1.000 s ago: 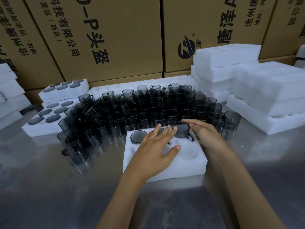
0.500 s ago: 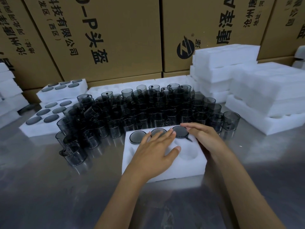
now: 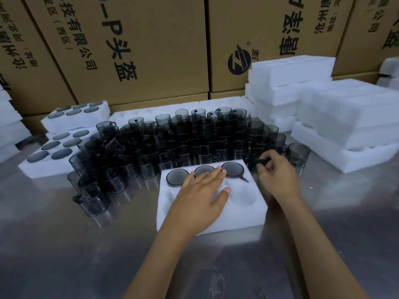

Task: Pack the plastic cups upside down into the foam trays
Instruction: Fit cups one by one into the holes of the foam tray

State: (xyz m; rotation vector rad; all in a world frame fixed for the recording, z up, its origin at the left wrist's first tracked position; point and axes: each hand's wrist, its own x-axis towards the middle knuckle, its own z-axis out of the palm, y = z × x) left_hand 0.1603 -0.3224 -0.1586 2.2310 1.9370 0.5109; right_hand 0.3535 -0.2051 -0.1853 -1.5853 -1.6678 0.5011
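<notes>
Back row of the foam tray (image 3: 248,214) at centre frame holds three upturned cups. Left hand (image 3: 200,197) lies flat on it; right hand (image 3: 273,169) pinches the next cup's handle (image 3: 262,161), which needs flipping into the front row.

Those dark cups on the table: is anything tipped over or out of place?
Mostly tidy. One cup near the left of the crowd leans tilted on its neighbours instead of standing. In the foam tray, three cups sit neatly upside down along the back row.
</notes>
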